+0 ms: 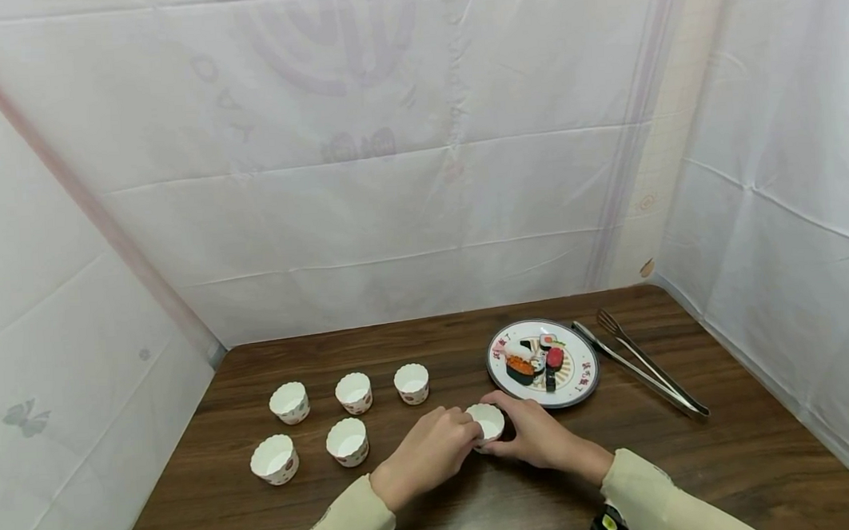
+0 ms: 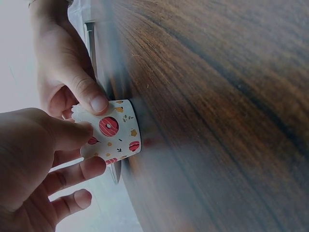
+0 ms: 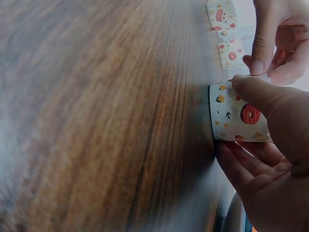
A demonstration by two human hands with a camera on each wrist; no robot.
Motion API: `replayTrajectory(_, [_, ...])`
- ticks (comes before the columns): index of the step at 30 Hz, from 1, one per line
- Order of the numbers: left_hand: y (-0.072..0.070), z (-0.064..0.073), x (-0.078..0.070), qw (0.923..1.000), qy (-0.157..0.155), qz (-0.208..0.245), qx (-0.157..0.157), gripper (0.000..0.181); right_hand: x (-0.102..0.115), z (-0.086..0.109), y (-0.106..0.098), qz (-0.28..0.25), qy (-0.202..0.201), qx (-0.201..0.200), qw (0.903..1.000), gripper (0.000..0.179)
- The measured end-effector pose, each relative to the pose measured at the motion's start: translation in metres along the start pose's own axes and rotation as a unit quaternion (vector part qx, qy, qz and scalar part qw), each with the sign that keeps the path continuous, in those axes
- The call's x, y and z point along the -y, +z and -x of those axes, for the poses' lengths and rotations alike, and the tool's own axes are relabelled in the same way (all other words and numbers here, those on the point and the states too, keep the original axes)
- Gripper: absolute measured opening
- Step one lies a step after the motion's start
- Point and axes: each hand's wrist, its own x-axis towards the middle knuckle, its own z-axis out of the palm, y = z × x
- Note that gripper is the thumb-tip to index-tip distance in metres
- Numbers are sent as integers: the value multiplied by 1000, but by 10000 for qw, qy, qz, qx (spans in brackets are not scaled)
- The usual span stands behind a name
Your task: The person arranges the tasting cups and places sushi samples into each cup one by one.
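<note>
Fingers around cup, near plate with Chinese characters.

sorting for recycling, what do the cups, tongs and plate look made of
Cups: probably matte printed paper, judging by thin scalloped rims. Tongs: likely smooth metal, given the silvery shine. Plate: smooth and white, perhaps ceramic or melamine; can't tell which.

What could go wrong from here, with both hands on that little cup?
The left hand and right hand both grip the small white, scalloped-rim, paper-looking cup with red doughnut prints, so squeezing too hard might crumple it. The right hand is also very near the round white dark-rimmed plate bearing colourful sushi-like pieces, so it could bump that plate.
</note>
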Motion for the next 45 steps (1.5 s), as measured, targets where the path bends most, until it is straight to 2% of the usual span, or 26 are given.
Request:
replayTrajectory(19, [0,0,2,9979,153,-289,-552,16,-1,1,2,-105,-143,-103,9998,64])
replayTrajectory(27, [-9,1,4,9974,146,-241,-665,15,-4,1,4,-334,-9,-10,9994,65])
replayTrajectory(37, [-26,5,13,9885,307,-29,-1481,14,-3,2,3,-275,-219,-160,9993,63])
replayTrajectory(45, [-33,17,22,9841,97,66,-1773,15,-2,0,1,-243,-223,-83,9994,57])
